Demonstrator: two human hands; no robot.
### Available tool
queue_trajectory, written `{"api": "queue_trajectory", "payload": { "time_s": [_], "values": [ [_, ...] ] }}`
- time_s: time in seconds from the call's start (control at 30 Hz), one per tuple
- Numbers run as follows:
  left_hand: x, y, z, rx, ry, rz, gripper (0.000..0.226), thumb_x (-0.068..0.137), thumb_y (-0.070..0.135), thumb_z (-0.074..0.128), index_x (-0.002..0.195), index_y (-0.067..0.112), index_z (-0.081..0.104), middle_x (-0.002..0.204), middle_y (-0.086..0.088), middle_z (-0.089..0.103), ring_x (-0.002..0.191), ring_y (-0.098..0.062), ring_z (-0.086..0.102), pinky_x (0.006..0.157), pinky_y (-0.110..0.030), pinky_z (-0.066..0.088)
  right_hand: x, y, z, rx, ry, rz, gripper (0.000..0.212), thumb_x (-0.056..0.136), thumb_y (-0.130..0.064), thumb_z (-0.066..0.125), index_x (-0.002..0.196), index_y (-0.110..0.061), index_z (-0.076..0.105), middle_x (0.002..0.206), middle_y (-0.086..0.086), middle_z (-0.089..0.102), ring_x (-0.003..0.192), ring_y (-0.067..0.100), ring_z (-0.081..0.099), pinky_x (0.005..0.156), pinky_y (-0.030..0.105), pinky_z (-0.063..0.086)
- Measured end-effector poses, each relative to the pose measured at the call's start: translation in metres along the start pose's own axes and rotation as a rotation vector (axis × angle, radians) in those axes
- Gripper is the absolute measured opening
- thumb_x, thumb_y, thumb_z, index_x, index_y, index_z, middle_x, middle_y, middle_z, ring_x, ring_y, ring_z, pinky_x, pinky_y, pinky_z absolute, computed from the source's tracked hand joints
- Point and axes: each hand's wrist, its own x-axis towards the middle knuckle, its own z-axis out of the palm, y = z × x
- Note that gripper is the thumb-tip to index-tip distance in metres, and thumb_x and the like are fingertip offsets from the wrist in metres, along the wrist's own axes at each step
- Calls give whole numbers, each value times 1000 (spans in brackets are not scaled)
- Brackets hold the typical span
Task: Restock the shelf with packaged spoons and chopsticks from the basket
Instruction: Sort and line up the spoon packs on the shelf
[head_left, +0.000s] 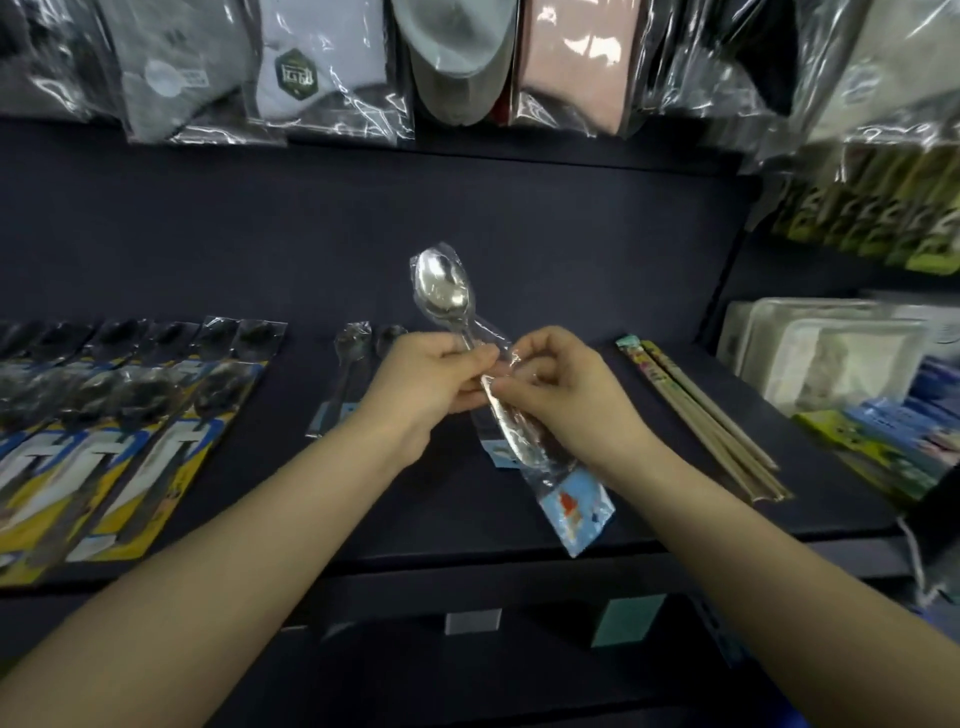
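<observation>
Pinching one clear-bagged spoon pack (467, 358) with our left hand (431, 379) and right hand (558, 395) above the dark shelf (571, 291).

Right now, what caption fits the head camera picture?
Both hands, left hand and right hand, hold a wrapped spoon pack above the dark shelf.

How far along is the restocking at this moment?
Partly done: yellow-and-blue carded spoon packs, a clear-wrapped spoon pack and wooden chopsticks already lie on the dark shelf. In hand: left hand and right hand grip a clear-wrapped metal spoon pack. The basket is out of view.
</observation>
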Motion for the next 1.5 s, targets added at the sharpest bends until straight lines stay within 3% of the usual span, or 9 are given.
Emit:
{"api": "queue_trajectory", "payload": {
  "time_s": [0.2, 0.53, 0.63, 0.73, 0.87, 1.07, 1.2, 1.37, 1.5],
  "values": [
    [-7, 3, -6, -259, 8, 7, 14, 93, 6, 47, 95, 3, 61, 93, -7, 69, 77, -8, 70, 69, -18, 57, -18, 10, -15, 292, -376, 195, 15, 93, -16, 52, 108, -16, 54, 77, 6, 74, 71, 17, 70, 78, 29, 56],
    [-19, 2, -11, -305, 84, -15, 16, 94, 3, 43, 98, 4, 58, 92, -5, 70, 77, -10, 71, 66, -19, 57, -35, 13, -11, -151, -410, 12, 26, 96, -24, 46, 91, -5, 64, 75, 2, 61, 67, 11, 54, 69, 29, 45],
    [-21, 2, -17, -315, 106, -21, 16, 94, 3, 42, 96, 4, 58, 91, -4, 70, 82, -12, 69, 74, -21, 57, -32, 11, -9, -10, -388, -61, 40, 87, -14, 62, 122, -28, 50, 81, -5, 63, 75, 5, 62, 74, 19, 50],
    [-25, 6, -25, -305, 98, -41, 19, 94, 3, 42, 92, 4, 61, 84, -3, 72, 71, -6, 70, 69, -16, 57, -30, 10, -5, -19, -450, -292, 74, 79, -3, 70, 128, -46, 35, 98, -13, 64, 92, 5, 65, 88, 21, 51],
    [-26, 9, -39, -291, 55, -102, 19, 92, 2, 45, 84, 0, 62, 71, -5, 73, 66, -8, 70, 66, -16, 57, -24, 5, 10, -229, -404, -583, 42, 78, -10, 71, 118, -21, 62, 105, -24, 62, 97, -4, 62, 87, 9, 47],
    [-26, 7, -72, 14, -41, -218, 17, 90, 8, 52, 86, 4, 67, 76, -3, 73, 72, -11, 69, 59, -16, 55, -8, 11, 45, -780, 27, -1024, 29, 74, -10, 71, 100, -21, 74, 94, -3, 45, 75, 14, 42, 54, 22, 40],
    [-21, 1, -96, 366, -57, -163, 16, 88, 16, 58, 79, 7, 65, 64, -3, 62, 57, -9, 55, 46, -12, 45, -1, 2, 72, -923, -47, -1187, 26, 78, -4, 56, 98, -16, 68, 74, -2, 64, 58, 15, 58, 43, 20, 39],
    [-13, -6, -125, 599, -73, -91, 20, 86, 12, 61, 66, 13, 62, 50, 1, 54, 41, -4, 45, 38, -13, 37, 11, 4, 101, -1028, -434, -950, 33, 67, 2, 60, 87, -15, 41, 74, 1, 62, 59, 16, 60, 40, 21, 38],
    [-5, -13, -146, 542, -58, -168, 19, 86, 9, 61, 67, 7, 60, 43, 1, 56, 39, -6, 48, 39, -12, 41, 18, -1, 105, -862, -696, -603, 40, 75, 13, 46, 104, -12, 59, 113, 2, 57, 105, 16, 53, 91, 32, 48]
  ]
}}
